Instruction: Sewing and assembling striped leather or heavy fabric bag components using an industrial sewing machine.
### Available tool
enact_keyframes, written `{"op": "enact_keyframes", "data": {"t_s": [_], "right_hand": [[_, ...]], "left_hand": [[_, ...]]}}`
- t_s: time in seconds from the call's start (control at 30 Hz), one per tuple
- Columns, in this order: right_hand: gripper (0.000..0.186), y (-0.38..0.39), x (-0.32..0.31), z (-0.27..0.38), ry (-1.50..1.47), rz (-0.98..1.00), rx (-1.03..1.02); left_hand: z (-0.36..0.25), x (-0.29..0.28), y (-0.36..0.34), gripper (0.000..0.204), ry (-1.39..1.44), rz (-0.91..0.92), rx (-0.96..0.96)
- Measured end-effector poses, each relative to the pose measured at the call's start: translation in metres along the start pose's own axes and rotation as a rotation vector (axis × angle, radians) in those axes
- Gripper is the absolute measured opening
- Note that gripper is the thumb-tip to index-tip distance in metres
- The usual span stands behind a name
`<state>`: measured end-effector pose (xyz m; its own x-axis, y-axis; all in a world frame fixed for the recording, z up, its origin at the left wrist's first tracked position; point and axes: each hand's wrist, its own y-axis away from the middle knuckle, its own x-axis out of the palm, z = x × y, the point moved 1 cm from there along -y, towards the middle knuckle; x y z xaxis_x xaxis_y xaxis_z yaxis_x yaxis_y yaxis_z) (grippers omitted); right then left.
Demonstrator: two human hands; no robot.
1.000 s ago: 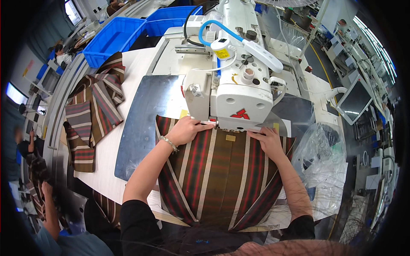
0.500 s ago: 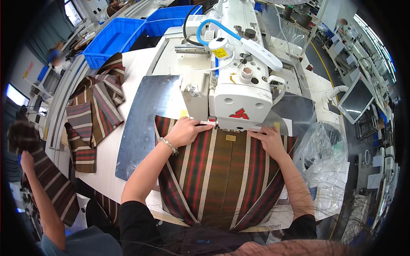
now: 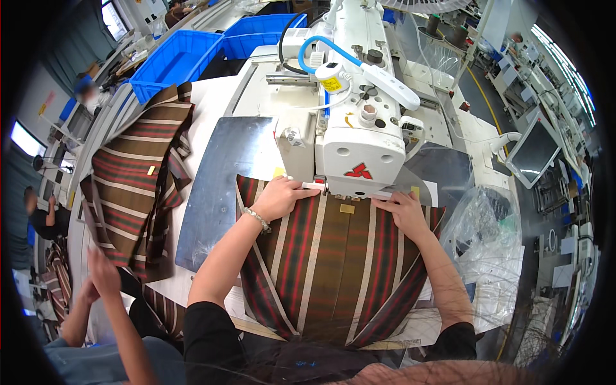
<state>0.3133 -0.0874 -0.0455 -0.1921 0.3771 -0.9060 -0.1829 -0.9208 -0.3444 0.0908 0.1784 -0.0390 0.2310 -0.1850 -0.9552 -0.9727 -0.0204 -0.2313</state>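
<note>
Two bare hands lie on one striped fabric panel (image 3: 330, 269), brown with red, dark and cream bands, which spreads between the fingers and back toward the wearer. The left hand (image 3: 279, 197) has its index finger stretched out onto a pale strip (image 3: 312, 186), the other fingers slightly bent; whether it pinches anything cannot be told. The right hand (image 3: 404, 213) rests palm down, fingers parted and nearly flat on the panel, gripping nothing visible. One beaded bracelet (image 3: 258, 219) circles the wrist behind the left fingers.

Between and just beyond the two sets of fingertips stands one white sewing machine head (image 3: 366, 141). One small yellow tag (image 3: 347, 208) sits on the panel between the hands.

Beyond the left fingers, well apart, are two blue plastic crates: the nearer crate (image 3: 165, 81) shows its blue inner floor; the contents of the farther crate (image 3: 256, 43) cannot be made out. Left of the left fingers lies a heap of similar striped cloth (image 3: 131, 173) bearing one yellow tag, with a co-worker's two blurred hands (image 3: 104, 273) just below it. Right of the right fingers lies a crumpled clear plastic bag (image 3: 478, 224).
</note>
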Motion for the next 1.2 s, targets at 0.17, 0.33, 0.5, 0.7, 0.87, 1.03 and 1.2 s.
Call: {"op": "enact_keyframes", "data": {"t_s": [0.17, 0.33, 0.5, 0.7, 0.87, 1.03, 1.2], "right_hand": [[0.049, 0.003, 0.002, 0.001, 0.044, -0.025, -0.004], [0.051, 0.003, 0.002, 0.004, 0.061, -0.049, -0.015], [0.051, 0.004, -0.003, 0.006, 0.103, -0.008, 0.001], [0.045, 0.013, -0.015, 0.028, 0.394, -0.037, -0.049], [0.037, 0.047, -0.074, 0.056, 0.299, -0.016, 0.049], [0.027, 0.116, -0.117, 0.037, 0.324, -0.377, 0.296], [0.015, 0.198, -0.137, -0.011, 0.517, -0.243, 0.697]], "left_hand": [[0.001, 0.001, 0.001, 0.056, -0.057, -0.024, 0.029], [0.004, 0.002, 0.001, 0.058, -0.043, 0.100, -0.016], [-0.009, -0.009, 0.004, 0.055, -0.143, 0.027, 0.023], [-0.037, -0.009, 0.005, 0.050, -0.295, 0.053, 0.064], [-0.066, -0.019, 0.017, 0.060, -0.248, 0.191, -0.006], [-0.060, -0.028, 0.041, 0.064, -0.132, 0.225, -0.048], [-0.065, -0.028, 0.038, 0.065, -0.174, 0.270, -0.066]]}}
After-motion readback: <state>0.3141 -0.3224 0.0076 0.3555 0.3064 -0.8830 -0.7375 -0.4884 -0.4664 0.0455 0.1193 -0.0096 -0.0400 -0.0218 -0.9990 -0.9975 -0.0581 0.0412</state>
